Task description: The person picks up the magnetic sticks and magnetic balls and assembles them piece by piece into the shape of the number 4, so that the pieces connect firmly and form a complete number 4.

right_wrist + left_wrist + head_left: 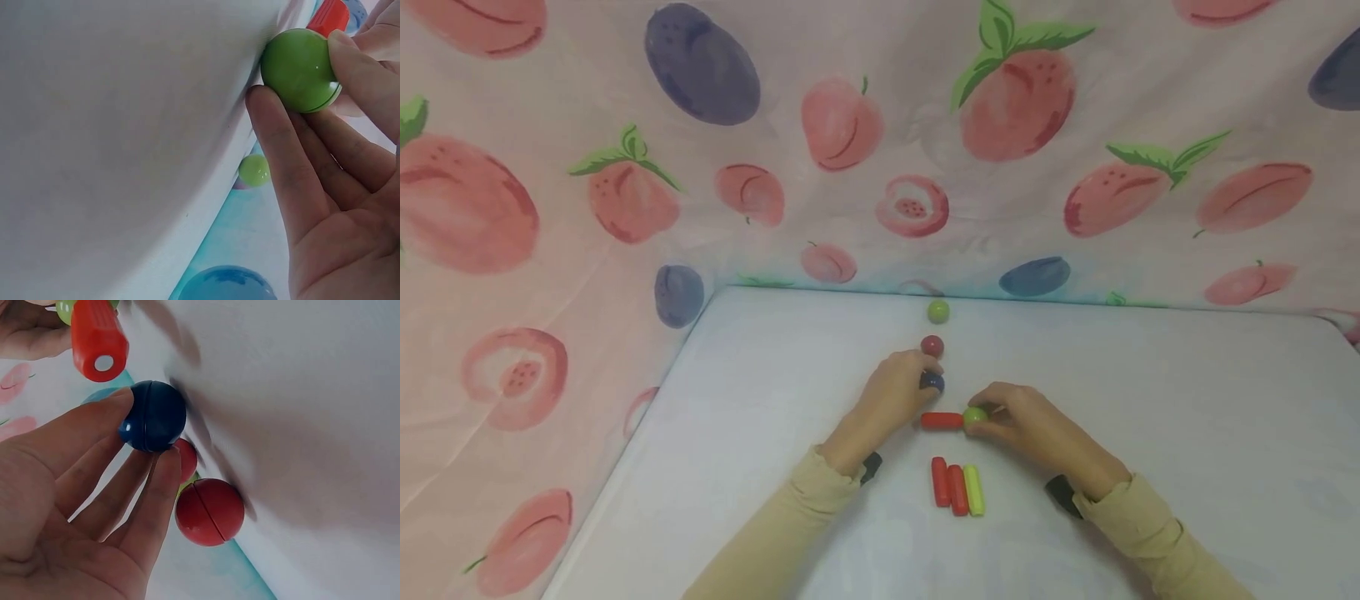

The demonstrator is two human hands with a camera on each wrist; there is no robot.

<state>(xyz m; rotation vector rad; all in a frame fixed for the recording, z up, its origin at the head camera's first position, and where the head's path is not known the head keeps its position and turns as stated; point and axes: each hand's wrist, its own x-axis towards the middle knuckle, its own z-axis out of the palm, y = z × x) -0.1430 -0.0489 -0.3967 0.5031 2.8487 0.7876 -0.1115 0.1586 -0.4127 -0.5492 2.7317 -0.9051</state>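
Observation:
My left hand [891, 387] pinches a dark blue ball [154, 417] between thumb and fingers. With thumb and fingertips, my right hand [1030, 421] holds a green ball [299, 70] at the right end of a red stick [942, 421]. The stick lies crosswise and appears to meet that ball; a pale round disc [104, 363] shows in its other end. Just beyond the left fingers is a red ball [932, 346], and the left wrist view shows a second red ball [186, 459], apparently hidden by the hand in the head view.
Another green ball [938, 312] sits at the table's far edge. Nearer the person, two red sticks [949, 487] and a yellow stick [973, 490] lie side by side on the white table [760, 400]. Fruit-patterned cloth [917, 125] hangs behind and at the left.

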